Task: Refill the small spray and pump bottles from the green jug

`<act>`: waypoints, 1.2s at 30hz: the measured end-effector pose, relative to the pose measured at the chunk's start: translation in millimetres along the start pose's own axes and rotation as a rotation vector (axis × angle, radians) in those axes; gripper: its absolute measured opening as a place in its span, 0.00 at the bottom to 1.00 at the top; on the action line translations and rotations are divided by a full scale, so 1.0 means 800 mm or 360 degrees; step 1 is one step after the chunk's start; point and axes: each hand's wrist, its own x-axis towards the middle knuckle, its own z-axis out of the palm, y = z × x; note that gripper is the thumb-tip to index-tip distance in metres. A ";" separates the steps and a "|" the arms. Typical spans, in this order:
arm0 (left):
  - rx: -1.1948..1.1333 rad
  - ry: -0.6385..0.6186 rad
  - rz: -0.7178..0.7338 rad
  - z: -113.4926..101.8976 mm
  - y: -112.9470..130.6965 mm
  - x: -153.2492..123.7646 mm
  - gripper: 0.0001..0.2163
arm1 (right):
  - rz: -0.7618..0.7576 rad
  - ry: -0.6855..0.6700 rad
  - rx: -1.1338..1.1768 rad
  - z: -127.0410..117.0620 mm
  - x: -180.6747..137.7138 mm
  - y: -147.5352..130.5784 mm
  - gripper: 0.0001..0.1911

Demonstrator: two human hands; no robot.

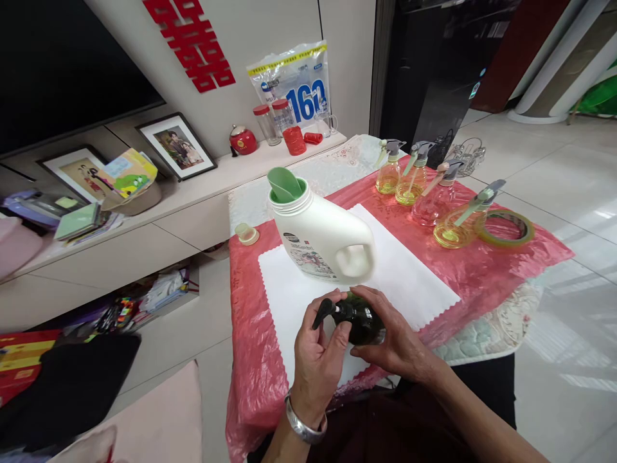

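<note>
A dark green spray bottle (362, 321) with a black trigger head lies between both my hands, just above the near edge of a white cloth (409, 276). My left hand (318, 360), with a silver bracelet on the wrist, grips the black sprayer head. My right hand (390, 337) wraps round the bottle's body. Right behind them stands a white detergent jug (321, 235) with a green funnel (285, 184) in its open mouth. The jug's pale cap (247, 233) lies to the left on the red plastic sheet (250, 302).
Several clear spray bottles with yellow liquid (414, 183) stand along the far right of the table, next to a roll of tape (506, 226). A low shelf (193, 193) at the left carries framed photos, jars and a red pot. Tiled floor (569, 193) surrounds the table.
</note>
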 end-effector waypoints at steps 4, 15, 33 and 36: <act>-0.0039 0.0127 0.0105 0.006 -0.007 0.009 0.18 | 0.0030 -0.0004 -0.0002 0.002 0.000 0.002 0.48; -0.0215 -0.0008 -0.0021 0.002 -0.007 0.003 0.15 | 0.0021 -0.0039 0.0023 -0.003 0.001 -0.003 0.49; -0.0329 -0.0129 0.0057 0.004 -0.013 0.004 0.17 | 0.0023 -0.0015 0.0027 -0.001 0.001 -0.001 0.49; -0.0220 -0.0014 0.0113 0.007 -0.017 0.009 0.15 | 0.0021 -0.0010 0.0028 -0.001 0.000 0.000 0.49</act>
